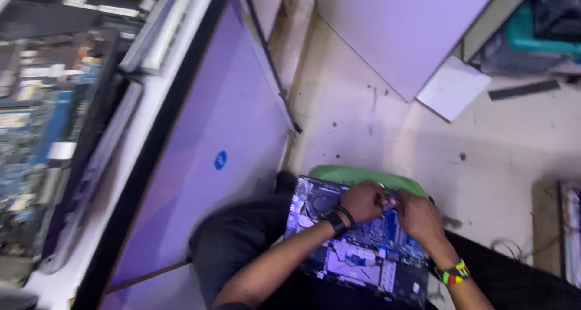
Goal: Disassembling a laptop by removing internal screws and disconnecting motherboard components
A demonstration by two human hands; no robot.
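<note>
Both hands, left hand point(363, 201) and right hand point(417, 216), curled on opened laptop point(357, 249); grip contents unclear.
Balanced on lap: could slide off, or exposed circuit board point(375, 234) get scratched.

opened laptop base point(357, 249), circuitry exposed, lying on lap

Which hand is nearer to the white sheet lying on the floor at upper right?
Right. The right hand rests on the far right part of the opened laptop, below the white sheet; the left hand sits just to its left, slightly farther away.
</note>
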